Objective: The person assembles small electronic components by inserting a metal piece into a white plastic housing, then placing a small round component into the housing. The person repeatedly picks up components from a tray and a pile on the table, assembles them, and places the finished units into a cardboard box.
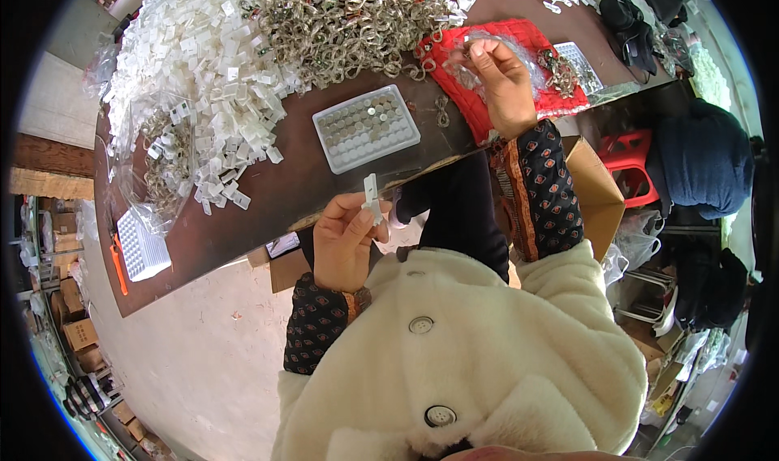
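My left hand is closed around a small white plastic piece, pinched upright between thumb and fingers just off the table's near edge. Raised over a red cloth is my right hand, its thumb and fingertips pressed together. Whatever they pinch is too small to make out. Clear plastic film lies on the cloth beneath that hand. Between the two hands, a white tray holds rows of small round silvery discs, which look like button cells.
A large heap of white plastic pieces covers the table's left. Coiled clear cables are piled behind the tray. A second white tray and orange-handled tool lie far left. A cardboard box and red stool stand right.
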Demonstrator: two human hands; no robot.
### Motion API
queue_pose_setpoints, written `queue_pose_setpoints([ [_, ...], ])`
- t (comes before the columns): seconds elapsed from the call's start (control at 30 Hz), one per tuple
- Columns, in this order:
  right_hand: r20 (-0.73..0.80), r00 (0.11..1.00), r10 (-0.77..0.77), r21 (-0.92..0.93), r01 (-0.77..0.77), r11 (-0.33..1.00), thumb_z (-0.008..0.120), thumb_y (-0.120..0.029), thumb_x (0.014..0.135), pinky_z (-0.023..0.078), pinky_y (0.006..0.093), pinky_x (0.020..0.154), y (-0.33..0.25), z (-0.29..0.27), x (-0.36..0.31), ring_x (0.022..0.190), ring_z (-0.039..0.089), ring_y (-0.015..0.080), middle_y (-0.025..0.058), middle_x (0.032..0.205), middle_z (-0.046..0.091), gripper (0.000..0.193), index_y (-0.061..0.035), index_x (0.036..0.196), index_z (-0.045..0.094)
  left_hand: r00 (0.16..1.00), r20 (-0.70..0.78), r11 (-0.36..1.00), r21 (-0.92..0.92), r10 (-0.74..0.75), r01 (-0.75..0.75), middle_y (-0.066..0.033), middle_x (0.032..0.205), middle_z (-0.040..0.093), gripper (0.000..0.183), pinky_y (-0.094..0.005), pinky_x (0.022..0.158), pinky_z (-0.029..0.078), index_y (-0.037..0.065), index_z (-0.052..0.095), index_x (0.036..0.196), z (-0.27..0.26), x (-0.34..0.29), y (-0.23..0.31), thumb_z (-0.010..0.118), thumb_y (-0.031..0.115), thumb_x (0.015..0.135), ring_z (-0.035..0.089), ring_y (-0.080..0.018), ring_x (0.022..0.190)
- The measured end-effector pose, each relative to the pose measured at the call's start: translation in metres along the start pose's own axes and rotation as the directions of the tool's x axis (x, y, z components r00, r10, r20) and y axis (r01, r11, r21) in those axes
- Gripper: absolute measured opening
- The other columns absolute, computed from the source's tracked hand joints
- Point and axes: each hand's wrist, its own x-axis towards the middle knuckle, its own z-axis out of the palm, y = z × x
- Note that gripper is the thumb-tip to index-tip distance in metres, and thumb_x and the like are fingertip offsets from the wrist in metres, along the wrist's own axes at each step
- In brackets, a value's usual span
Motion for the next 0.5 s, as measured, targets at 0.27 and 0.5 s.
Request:
queue_pose_setpoints([
  [0.27, 0.53, 0.83, -0.175, -0.519, 0.481, 0.707, 0.068, 0.003, 0.087, 0.051, 0.0264, 0.07, -0.031, 0.069, -0.082, 0.081, 0.065, 0.0179, 0.0104, 0.094, 0.067, 0.025, -0.0008, 0.111, 0.071, 0.987, 0.004, 0.979, -0.125, 0.162, -0.16, -0.0111, 0.113, 0.067, 0.022, -0.0356, 0.079, 0.052, 0.005, 0.057, 0.117, 0.014, 0.01, 0.007, 0.062, 0.011, 0.096, 0.062, -0.018, 0.086],
  [0.5, 0.436, 0.896, -0.081, -0.47, 0.304, 0.828, 0.073, 0.005, 0.083, 0.052, 0.0272, 0.073, -0.037, 0.1, -0.111, 0.084, 0.066, 0.0186, 0.0111, 0.097, 0.067, 0.024, -0.0016, 0.105, 0.071, 0.961, -0.011, 0.954, -0.113, 0.277, -0.276, -0.0126, 0.116, 0.066, 0.025, -0.036, 0.088, 0.055, 0.004, 0.058, 0.117, 0.017, 0.006, 0.009, 0.065, 0.009, 0.094, 0.066, -0.0203, 0.095],
])
